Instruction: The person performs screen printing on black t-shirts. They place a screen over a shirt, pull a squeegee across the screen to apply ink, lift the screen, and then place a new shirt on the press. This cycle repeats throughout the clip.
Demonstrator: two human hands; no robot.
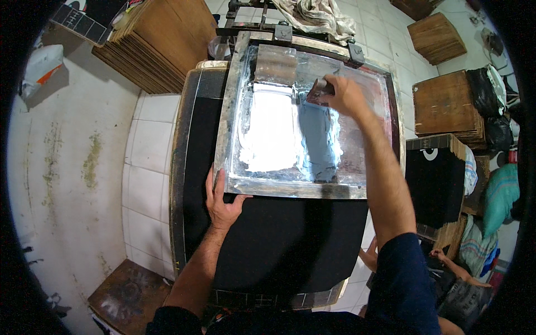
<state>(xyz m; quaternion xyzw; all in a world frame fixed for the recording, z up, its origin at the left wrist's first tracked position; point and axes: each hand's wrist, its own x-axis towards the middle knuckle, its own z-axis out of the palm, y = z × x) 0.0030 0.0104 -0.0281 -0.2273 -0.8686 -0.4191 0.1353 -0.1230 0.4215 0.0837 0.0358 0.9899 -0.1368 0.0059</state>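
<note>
A screen-printing frame (296, 189) lies over black fabric (268, 245) on a board. On its mesh are a white ink patch (271, 128) and a light blue ink patch (319, 148). My left hand (223, 206) grips the frame's lower left corner, thumb along the front edge. My right hand (343, 95) is wrapped round a squeegee (317, 92) at the top of the blue patch. A second squeegee (273, 64) rests above the white patch. Metal clamps (355, 54) hold the back of the frame.
Board stacks (148, 44) stand at back left and right (446, 106); a crumpled cloth (315, 17) lies behind the clamps. Black printed fabric (430, 184) and sacks (499, 195) are at right. A wooden surface (123, 290) sits lower left. Another person's hand (438, 255) shows at lower right.
</note>
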